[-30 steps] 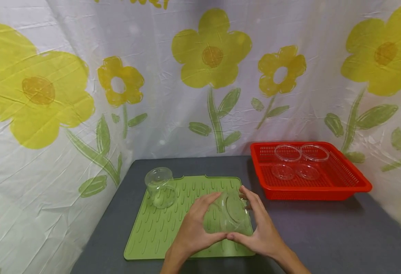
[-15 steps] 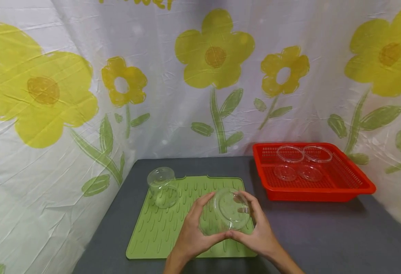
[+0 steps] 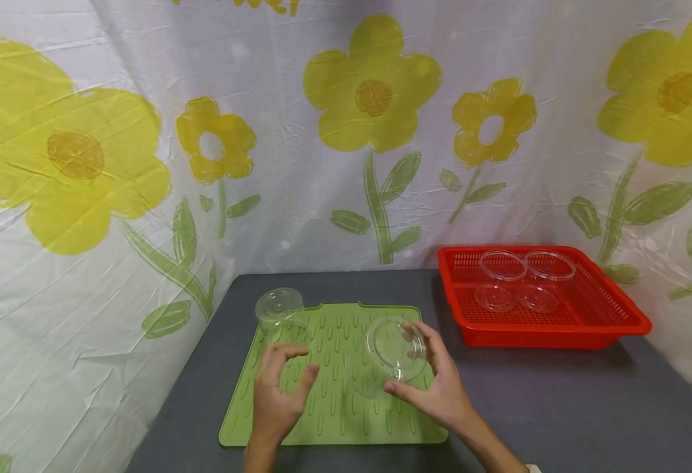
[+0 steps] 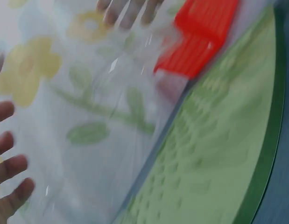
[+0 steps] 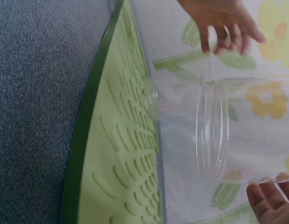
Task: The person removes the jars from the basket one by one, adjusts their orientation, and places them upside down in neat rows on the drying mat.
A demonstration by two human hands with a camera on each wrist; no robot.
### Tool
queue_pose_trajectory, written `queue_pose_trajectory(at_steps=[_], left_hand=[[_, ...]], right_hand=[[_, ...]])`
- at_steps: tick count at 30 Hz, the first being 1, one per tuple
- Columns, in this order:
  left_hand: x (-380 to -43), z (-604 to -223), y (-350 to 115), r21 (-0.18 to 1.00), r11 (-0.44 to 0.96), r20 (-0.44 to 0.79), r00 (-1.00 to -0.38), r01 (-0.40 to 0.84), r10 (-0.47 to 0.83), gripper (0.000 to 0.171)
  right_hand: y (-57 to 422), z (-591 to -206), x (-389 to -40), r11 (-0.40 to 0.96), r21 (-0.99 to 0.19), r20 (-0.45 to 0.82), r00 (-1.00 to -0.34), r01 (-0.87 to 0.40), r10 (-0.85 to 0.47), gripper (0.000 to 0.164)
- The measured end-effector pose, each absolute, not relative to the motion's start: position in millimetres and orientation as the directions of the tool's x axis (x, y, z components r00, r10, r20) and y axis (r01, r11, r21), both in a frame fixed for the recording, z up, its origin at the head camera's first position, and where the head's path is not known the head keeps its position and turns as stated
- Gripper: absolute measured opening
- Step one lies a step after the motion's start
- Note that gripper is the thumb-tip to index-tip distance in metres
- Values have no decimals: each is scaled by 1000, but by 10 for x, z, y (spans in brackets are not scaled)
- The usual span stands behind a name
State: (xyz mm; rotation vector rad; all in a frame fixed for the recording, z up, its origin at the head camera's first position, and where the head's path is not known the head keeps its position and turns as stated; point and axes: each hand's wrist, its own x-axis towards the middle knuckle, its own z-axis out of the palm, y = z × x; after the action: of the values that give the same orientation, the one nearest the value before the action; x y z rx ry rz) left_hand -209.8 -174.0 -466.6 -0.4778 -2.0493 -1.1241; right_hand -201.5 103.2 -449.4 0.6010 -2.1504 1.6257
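A clear, see-through jar with a ridged rim is held tilted over the green mat. My right hand grips its right side, thumb in front and fingers behind. The right wrist view shows the jar side-on, its fingers along the wall. My left hand is off the jar, holding nothing, thumb and fingers apart. Just beyond it a second clear jar stands at the mat's far left corner, partly hidden by those fingers.
At the back right stands a red slotted basket with clear round-rimmed containers in it. The dark grey tabletop carries the mat and basket. A white curtain with yellow flowers hangs close behind and beside the table.
Both hands gripped the jar before; the left has let go and moved left towards the standing jar. The held jar has turned in the grip and now lies in the right hand alone.
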Motion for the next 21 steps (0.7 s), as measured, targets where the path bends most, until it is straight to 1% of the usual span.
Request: queue_pose_trajectory(at_steps=[1,3,4,6,8,10,13,16,19,21], left_hand=[[-2116,-4686,-1808,562,569,761,-645,600,-72,24],[-2140,-4711,-1937,585,611,743,-654,534,-140,16],[-2152,-4720,-2000,596,632,726,-668,495,-163,15],[-2165,-4728,-2115,631,665,659,-729,399,-188,17],[-2165,-4731,-2221,658,700,546,-816,277,-191,24],[-2170,-4736,-2312,655,739,415,-892,155,-181,33],[-2186,-4771,-2411,596,803,221,-963,9,-154,51],[-2208,-4847,-2467,553,830,54,-991,-74,-124,69],[-2226,-4941,-2487,542,829,-87,-990,-140,-109,82],[-2229,-4994,-2485,538,827,-139,-985,-165,-106,87]], right_hand=[[1034,-4497,-2027,244,-804,534,-839,-542,-104,98],[1037,-4503,-2056,261,-807,525,-846,-529,-91,97],[1037,-4506,-2072,272,-808,521,-849,-523,-85,96],[1039,-4512,-2112,295,-806,517,-853,-513,-70,95],[1026,-4513,-2151,327,-802,512,-857,-500,-56,95],[1008,-4503,-2192,362,-796,506,-861,-486,-44,96],[963,-4468,-2255,408,-790,490,-871,-458,-28,97],[905,-4429,-2325,426,-797,467,-884,-428,-13,97],[840,-4402,-2411,428,-808,447,-895,-404,0,98],[794,-4398,-2479,429,-814,435,-901,-392,2,100]])
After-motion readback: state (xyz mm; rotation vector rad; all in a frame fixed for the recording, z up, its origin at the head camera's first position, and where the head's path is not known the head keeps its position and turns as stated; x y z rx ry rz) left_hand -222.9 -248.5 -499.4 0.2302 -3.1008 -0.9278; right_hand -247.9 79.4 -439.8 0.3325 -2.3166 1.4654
